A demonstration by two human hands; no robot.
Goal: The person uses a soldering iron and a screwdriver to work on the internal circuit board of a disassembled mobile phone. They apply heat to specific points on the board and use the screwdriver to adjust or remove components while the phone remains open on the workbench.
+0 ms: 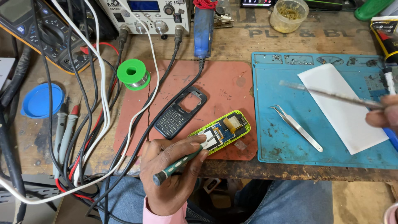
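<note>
A yellow-and-black tube point(384, 38) lies at the blue mat's point(282, 141) right edge. The left hand point(172, 176) has its fingers clamped on a green screwdriver point(179, 164) at the yellow-green phone body point(224, 130). The right hand point(383, 116) pinches clear tweezers point(327, 93).

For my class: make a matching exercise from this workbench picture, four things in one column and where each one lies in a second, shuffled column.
Things:
1. solder spool
2. tweezers
3. phone keypad cover
4. blue lid

Places:
A. on the blue mat
B. on the bare wooden bench, far left
C. on the red mat, centre
D. at the red mat's upper left corner

Pairs: 1-D, 2-A, 3-C, 4-B
</note>
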